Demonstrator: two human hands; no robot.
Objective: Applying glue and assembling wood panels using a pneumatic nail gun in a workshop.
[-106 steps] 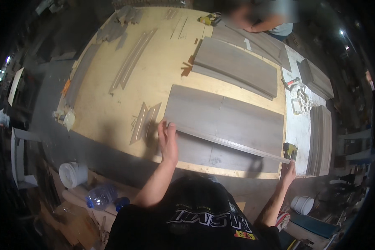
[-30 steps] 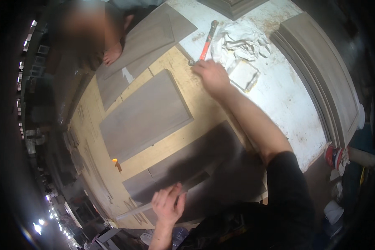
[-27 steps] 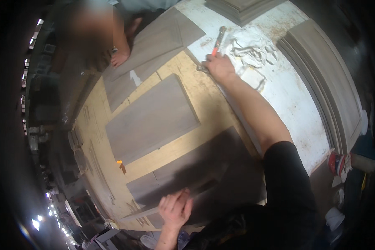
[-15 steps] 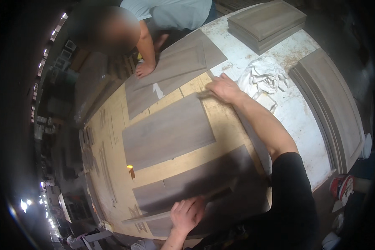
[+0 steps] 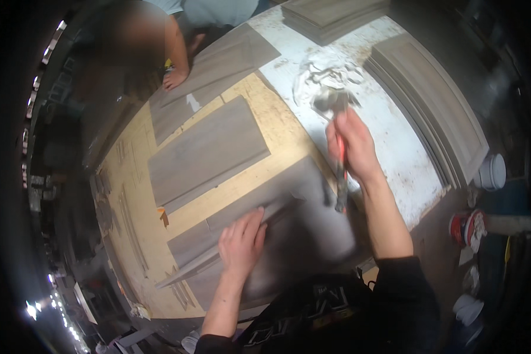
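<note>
My right hand [image 5: 355, 141] is closed round the red and black handle of a hammer [image 5: 341, 171], its metal head blurred and raised over the white cloth's near side. My left hand [image 5: 239, 245] lies over a long narrow grey-brown wooden strip [image 5: 196, 269], fingers closed along it; the thumb is hidden. The strip lies across a grey-brown wood panel [image 5: 192, 245] at the table's near side. Past it, a second flat panel [image 5: 209, 153] rests on the yellowish board [image 5: 289, 127].
Across the table a co-worker's hand [image 5: 175, 78] presses on a framed panel [image 5: 218, 62]. A crumpled white cloth [image 5: 324, 76] lies on the white surface. Stacked cabinet doors stand at the right [image 5: 436, 100] and far side [image 5: 330, 17]. A red tub [image 5: 467, 229] and white bucket [image 5: 491, 172] are beyond the right edge.
My right hand has moved back from the middle panel's far corner and now shows the hammer raised. My left hand stays on the strip, its fingers straighter. The view has shifted.
</note>
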